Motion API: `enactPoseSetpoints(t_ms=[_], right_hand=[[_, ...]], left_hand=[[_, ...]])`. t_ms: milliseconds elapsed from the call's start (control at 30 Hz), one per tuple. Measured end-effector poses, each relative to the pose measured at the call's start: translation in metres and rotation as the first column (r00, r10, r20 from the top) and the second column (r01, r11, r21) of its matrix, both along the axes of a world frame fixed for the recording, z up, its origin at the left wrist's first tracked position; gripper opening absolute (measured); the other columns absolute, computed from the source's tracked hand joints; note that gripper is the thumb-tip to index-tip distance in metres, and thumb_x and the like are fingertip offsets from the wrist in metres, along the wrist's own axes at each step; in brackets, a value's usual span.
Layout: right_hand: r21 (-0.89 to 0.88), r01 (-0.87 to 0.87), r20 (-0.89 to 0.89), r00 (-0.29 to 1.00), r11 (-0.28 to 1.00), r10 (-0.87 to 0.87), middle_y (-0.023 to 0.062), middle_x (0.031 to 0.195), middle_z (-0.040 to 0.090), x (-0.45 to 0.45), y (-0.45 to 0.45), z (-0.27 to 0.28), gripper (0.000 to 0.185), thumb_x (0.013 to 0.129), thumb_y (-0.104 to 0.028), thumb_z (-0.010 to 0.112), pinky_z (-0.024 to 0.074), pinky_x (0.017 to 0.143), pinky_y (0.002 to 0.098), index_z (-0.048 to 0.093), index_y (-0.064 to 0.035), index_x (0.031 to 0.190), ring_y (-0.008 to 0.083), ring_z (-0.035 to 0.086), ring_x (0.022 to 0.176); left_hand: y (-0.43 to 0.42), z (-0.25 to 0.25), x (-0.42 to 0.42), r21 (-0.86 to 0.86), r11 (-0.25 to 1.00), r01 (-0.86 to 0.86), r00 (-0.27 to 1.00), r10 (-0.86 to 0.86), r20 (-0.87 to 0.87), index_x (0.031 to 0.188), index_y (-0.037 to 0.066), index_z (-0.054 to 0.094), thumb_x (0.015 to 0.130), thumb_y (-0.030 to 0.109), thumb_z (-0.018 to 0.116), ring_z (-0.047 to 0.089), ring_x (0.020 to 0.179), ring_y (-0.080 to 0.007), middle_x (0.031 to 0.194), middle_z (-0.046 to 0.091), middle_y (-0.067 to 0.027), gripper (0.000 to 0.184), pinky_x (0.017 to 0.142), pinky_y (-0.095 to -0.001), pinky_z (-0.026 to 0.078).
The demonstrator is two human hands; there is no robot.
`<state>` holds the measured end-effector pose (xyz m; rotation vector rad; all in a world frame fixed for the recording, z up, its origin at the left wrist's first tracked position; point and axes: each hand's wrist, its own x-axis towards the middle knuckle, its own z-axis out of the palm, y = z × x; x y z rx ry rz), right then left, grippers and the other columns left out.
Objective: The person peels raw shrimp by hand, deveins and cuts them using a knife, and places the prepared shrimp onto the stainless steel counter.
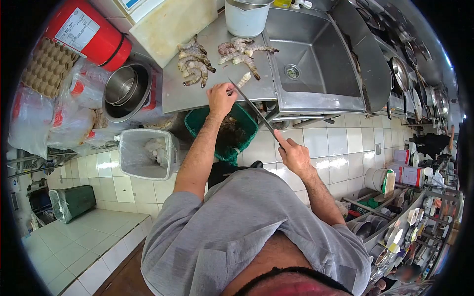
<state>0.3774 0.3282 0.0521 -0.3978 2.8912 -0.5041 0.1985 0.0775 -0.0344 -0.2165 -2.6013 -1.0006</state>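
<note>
My right hand (295, 154) grips a long knife (254, 109) by its handle. The narrow blade points up and left, its tip close to my left hand (222, 100). The fingers of my left hand are pinched together at the counter's front edge around something small and dark, too hidden to name. Just beyond the blade lies a pale peeled shrimp (244, 80) on the steel counter (180, 96). Farther back, unpeeled shrimp sit in a left pile (195, 61), and more shrimp (247, 52) lie loosely to the right of it.
Below my hands stands a green-lined bin (197, 123) with dark scraps inside. A grey bin (143, 165) is to its left. The steel sink (316, 59) adjoins the counter on the right; a white bucket (246, 20) and a cutting board (173, 29) stand at the back.
</note>
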Motion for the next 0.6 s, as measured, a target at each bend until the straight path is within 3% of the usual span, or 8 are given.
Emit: enactPoseSetpoints(t_ms=[133, 233, 300, 400, 500, 600], right_hand=[[-0.117, 0.009, -0.049, 0.999, 0.993, -0.015, 0.0116, 0.087, 0.063, -0.013, -0.012, -0.008, 0.064, 0.085, -0.014, 0.061, 0.0542, 0.063, 0.0443, 0.038, -0.0248, 0.143, 0.0330, 0.064, 0.070], [-0.157, -0.005, -0.110, 0.994, 0.988, -0.013, 0.0117, 0.087, 0.063, -0.018, -0.010, -0.008, 0.065, 0.085, -0.014, 0.061, 0.0541, 0.064, 0.0445, 0.037, -0.0249, 0.144, 0.0333, 0.064, 0.072], [-0.130, 0.012, -0.100, 0.995, 0.991, -0.025, 0.0116, 0.086, 0.063, -0.013, -0.003, -0.008, 0.066, 0.084, -0.014, 0.062, 0.0542, 0.063, 0.0445, 0.037, -0.0252, 0.144, 0.0329, 0.064, 0.072], [-0.065, 0.019, -0.072, 0.997, 0.998, -0.024, 0.0112, 0.085, 0.063, -0.006, 0.010, -0.002, 0.066, 0.084, -0.013, 0.062, 0.0545, 0.063, 0.0441, 0.037, -0.0257, 0.144, 0.0320, 0.064, 0.070], [0.002, 0.008, -0.052, 0.999, 1.000, -0.008, 0.0106, 0.083, 0.063, -0.005, 0.014, 0.017, 0.065, 0.084, -0.013, 0.062, 0.0547, 0.061, 0.0433, 0.039, -0.0259, 0.143, 0.0310, 0.064, 0.067], [0.053, -0.028, -0.032, 0.999, 0.998, 0.030, 0.0101, 0.082, 0.062, -0.012, 0.013, 0.040, 0.067, 0.083, -0.013, 0.063, 0.0543, 0.062, 0.0429, 0.038, -0.0264, 0.143, 0.0306, 0.064, 0.068]], left_hand=[[0.001, 0.002, -0.002, -0.009, 1.000, 0.000, 1.000, 0.000, 0.016, 0.084, 0.012, 0.065, 0.072, 0.017, 0.071, 0.059, 0.090, -0.0230, 0.084, 0.064, -0.0007, 0.014, 0.083, -0.0417, 0.039], [-0.004, -0.001, -0.008, -0.095, 0.995, 0.008, 0.992, -0.020, -0.123, 0.083, 0.012, 0.064, 0.071, 0.013, 0.072, 0.058, 0.088, -0.0250, 0.085, 0.062, -0.0018, 0.014, 0.083, -0.0414, 0.039], [-0.009, -0.001, -0.009, -0.159, 0.987, 0.020, 0.943, -0.072, -0.325, 0.084, 0.012, 0.064, 0.072, 0.011, 0.071, 0.056, 0.087, -0.0263, 0.088, 0.060, -0.0028, 0.015, 0.083, -0.0414, 0.040], [-0.013, 0.002, 0.002, -0.078, 0.988, 0.135, 0.945, -0.152, -0.290, 0.086, 0.011, 0.064, 0.073, 0.011, 0.071, 0.056, 0.090, -0.0266, 0.092, 0.061, -0.0033, 0.014, 0.085, -0.0416, 0.040], [-0.013, -0.001, 0.001, 0.018, 0.992, 0.122, 0.960, -0.113, -0.255, 0.088, 0.011, 0.065, 0.075, 0.013, 0.070, 0.056, 0.092, -0.0268, 0.094, 0.062, -0.0036, 0.015, 0.087, -0.0418, 0.040], [-0.013, -0.002, 0.001, -0.015, 0.992, 0.126, 0.969, -0.126, -0.215, 0.090, 0.011, 0.065, 0.075, 0.013, 0.070, 0.056, 0.094, -0.0272, 0.096, 0.062, -0.0040, 0.016, 0.089, -0.0420, 0.039]])
